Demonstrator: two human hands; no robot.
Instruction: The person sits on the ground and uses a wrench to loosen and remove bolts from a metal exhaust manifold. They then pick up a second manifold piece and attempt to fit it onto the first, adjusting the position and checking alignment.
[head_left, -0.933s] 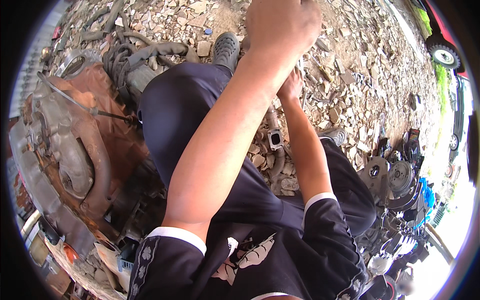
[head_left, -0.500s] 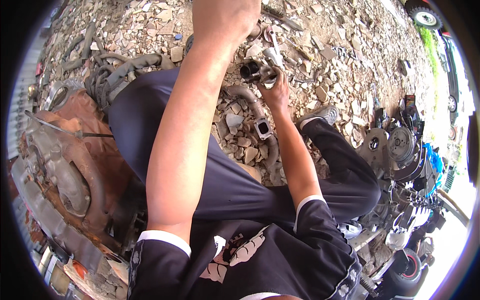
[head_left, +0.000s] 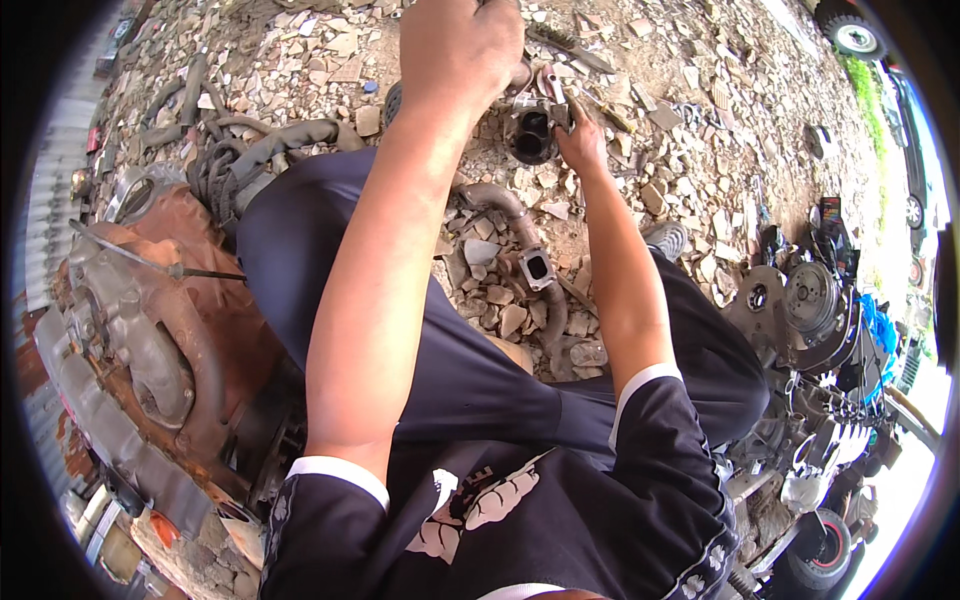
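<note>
My left hand (head_left: 460,50) is at the top edge of the view, its fingers curled closed. Whatever it holds, if anything, is hidden behind the hand. To the right of it, my right hand (head_left: 583,142) grips the side of a dark metal engine part (head_left: 532,136) whose round openings face me. A shiny metal piece (head_left: 550,84) shows just beyond that part. On the stones between my legs lies a rusty curved exhaust pipe (head_left: 510,205) with a square flange (head_left: 537,268).
A large rusty engine assembly (head_left: 150,340) stands close on my left, with a thin rod across it. Grey hoses (head_left: 270,135) lie on the rubble beyond my left knee. Several mechanical parts, including a round metal drum (head_left: 810,292), are heaped on my right.
My right hand has moved up and slightly right with the metal part, which has turned so its openings face me. My left hand stays closed near the top edge.
</note>
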